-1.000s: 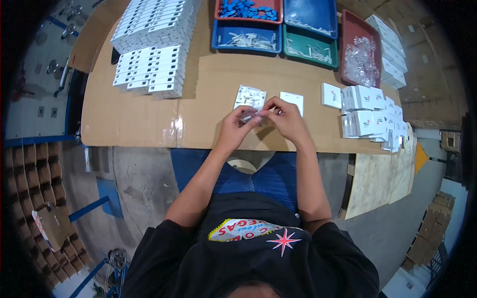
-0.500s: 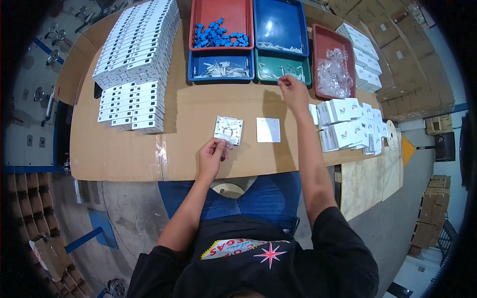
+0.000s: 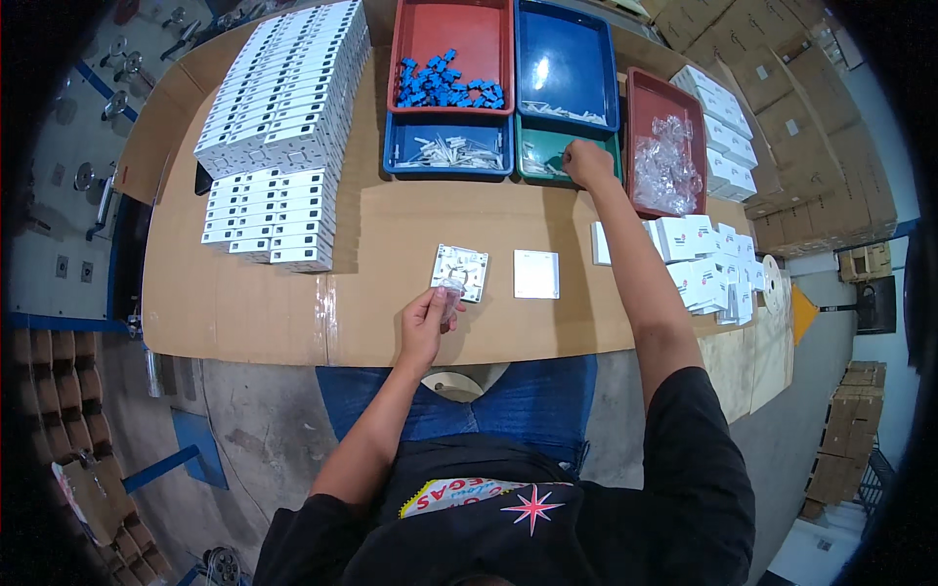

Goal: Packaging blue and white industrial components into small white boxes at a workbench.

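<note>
My left hand (image 3: 420, 330) pinches a small clear plastic bag (image 3: 452, 293), closed on it near the table's front edge. Just beyond the bag lies a white square plastic fitting (image 3: 471, 266) with moulded details, partly covered by it. A plain white square plate (image 3: 536, 274) lies flat to the right of the fitting. My right hand (image 3: 590, 164) reaches into the green tray (image 3: 543, 140), which holds small thin pieces. Its fingers are curled together, and whatever is between them is hidden.
Behind stand a red tray (image 3: 452, 29) of blue parts, a blue tray (image 3: 396, 146) of white plugs and a larger blue tray (image 3: 567, 59). A red tray (image 3: 640, 93) holds clear bags. White boxes are stacked at left (image 3: 283, 127) and piled at right (image 3: 699, 278).
My right hand has moved from the green tray's near edge farther into it, fingers curling down. The bag in my left hand is now held more upright. The whole view has shifted slightly.
</note>
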{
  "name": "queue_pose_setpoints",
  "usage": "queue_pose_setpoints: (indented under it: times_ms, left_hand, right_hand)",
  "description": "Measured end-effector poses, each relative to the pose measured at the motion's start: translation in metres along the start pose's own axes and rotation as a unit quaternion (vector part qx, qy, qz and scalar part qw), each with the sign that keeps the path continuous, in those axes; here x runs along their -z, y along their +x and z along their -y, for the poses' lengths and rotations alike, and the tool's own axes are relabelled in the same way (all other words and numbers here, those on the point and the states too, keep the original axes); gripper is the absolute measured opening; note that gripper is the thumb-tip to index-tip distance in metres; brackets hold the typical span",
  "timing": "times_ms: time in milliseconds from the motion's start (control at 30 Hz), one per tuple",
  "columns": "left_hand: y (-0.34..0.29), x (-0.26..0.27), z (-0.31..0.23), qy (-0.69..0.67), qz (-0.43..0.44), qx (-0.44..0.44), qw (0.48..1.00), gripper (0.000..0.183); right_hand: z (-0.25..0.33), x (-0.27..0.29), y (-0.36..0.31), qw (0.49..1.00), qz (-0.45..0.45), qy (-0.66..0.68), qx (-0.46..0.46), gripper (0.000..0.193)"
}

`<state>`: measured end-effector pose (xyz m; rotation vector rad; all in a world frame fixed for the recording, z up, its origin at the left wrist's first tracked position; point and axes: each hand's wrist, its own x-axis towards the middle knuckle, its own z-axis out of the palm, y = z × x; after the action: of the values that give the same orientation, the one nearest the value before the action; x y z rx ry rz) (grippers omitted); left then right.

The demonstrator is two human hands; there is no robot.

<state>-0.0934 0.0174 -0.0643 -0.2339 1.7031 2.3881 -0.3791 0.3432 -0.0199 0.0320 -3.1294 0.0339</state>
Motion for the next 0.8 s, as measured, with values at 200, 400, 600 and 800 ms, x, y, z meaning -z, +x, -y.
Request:
queue_pose_setpoints:
  times_ms: [200, 400, 600, 800]
  left_hand:
    - [-0.003, -0.001, 0.001, -0.021, -0.006, 0.004, 1.0, 0.035]
    - [0.001, -0.004, 0.0, -0.026, -0.01, -0.021, 0.999, 0.033]
    - [-0.001, -0.003, -0.002, -0.005, -0.007, -0.033, 0.999, 0.031]
    - [-0.002, -0.006, 0.006, 0.055, -0.01, -0.084, 0.995, 0.023]
  right_hand:
    - [0.001, -0.007, -0.003, 0.997, -0.01, -0.053, 0.057, 0.01]
    - [0.001, 0.02, -0.021, 0.964, -0.111, 0.239, 0.043, 0.022]
    - [0.085, 0.043, -0.139, 0.818, -0.028, 0.573, 0.047, 0.013]
    - [0.141, 0.033, -0.221, 0.729, 0.108, 0.676, 0.009, 0.013]
